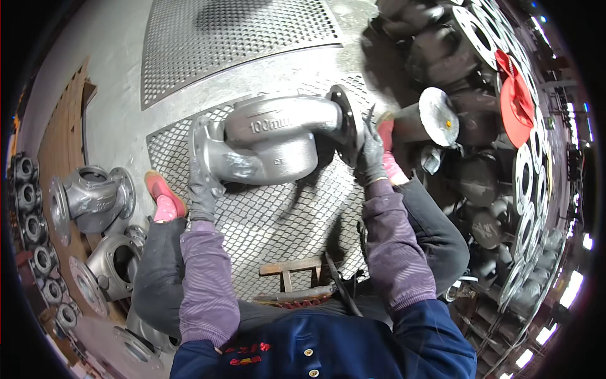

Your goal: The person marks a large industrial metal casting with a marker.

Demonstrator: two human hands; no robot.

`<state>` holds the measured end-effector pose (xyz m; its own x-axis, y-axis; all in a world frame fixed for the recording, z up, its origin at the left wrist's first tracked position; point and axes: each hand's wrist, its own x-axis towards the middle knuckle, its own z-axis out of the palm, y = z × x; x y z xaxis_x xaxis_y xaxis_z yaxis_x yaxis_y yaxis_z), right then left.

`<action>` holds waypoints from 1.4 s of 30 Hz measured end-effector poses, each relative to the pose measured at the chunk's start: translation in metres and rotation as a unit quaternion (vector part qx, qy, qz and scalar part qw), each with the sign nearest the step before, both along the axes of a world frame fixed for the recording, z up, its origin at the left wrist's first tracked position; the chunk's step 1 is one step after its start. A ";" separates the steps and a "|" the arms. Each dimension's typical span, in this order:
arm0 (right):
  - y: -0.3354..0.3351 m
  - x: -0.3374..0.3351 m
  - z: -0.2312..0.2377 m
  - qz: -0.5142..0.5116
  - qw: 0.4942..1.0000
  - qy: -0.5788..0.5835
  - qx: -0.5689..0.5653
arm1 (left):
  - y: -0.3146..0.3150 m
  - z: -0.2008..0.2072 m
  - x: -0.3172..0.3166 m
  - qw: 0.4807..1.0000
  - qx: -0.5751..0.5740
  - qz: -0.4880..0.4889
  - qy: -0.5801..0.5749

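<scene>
Between my feet, a large silver-grey cast-metal valve body (271, 136), with raised lettering on its side and a round flange at each end, lies on a mesh mat (284, 221). My left hand (202, 194), in a dark grey glove, grips the flange at its left end; some of the fingers are hidden behind the metal. At the opposite flange (348, 123) is my gloved right hand (372, 155), closed round a thin, pointed dark tool (370, 114). The tool's tip sticks up beside the flange rim, and its exact kind is not clear.
Two flanged castings (95, 197) stand on a brown board at the left, with smaller ones beyond. Dark castings and flanges are piled high at the right, a red cap (516, 104) on them. A perforated metal plate (240, 44) lies ahead. A low wooden stool (290, 268) is beneath me.
</scene>
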<state>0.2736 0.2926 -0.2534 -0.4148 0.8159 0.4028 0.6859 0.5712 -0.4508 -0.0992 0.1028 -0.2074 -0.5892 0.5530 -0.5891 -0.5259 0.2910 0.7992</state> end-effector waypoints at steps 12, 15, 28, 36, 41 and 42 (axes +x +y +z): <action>-0.086 0.026 -0.002 -0.030 0.987 0.112 -0.109 | -0.094 -0.073 -0.012 0.997 0.047 -0.050 0.037; -0.131 0.044 0.016 -0.039 0.997 -0.055 0.025 | -0.127 -0.049 0.010 0.917 -0.070 -0.188 0.345; -0.096 0.034 0.076 -0.239 0.771 0.392 -0.441 | -0.069 0.052 0.040 0.983 0.062 -0.132 -0.115; -0.060 0.054 0.057 0.003 0.952 -0.261 -0.160 | -0.028 0.065 0.014 0.964 0.078 -0.234 -0.103; -0.040 0.060 0.046 0.040 0.975 -0.097 -0.198 | 0.022 0.051 -0.008 0.973 0.027 -0.207 -0.094; -0.042 0.059 0.042 0.050 0.981 -0.078 -0.172 | 0.030 0.050 -0.008 0.974 0.049 -0.180 -0.131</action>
<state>0.3326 0.2510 -0.2111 -0.5343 0.8445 0.0363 0.7102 0.4718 -0.5225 -0.1073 0.1330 -0.1571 -0.1838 0.7568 -0.6273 -0.5925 0.4239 0.6850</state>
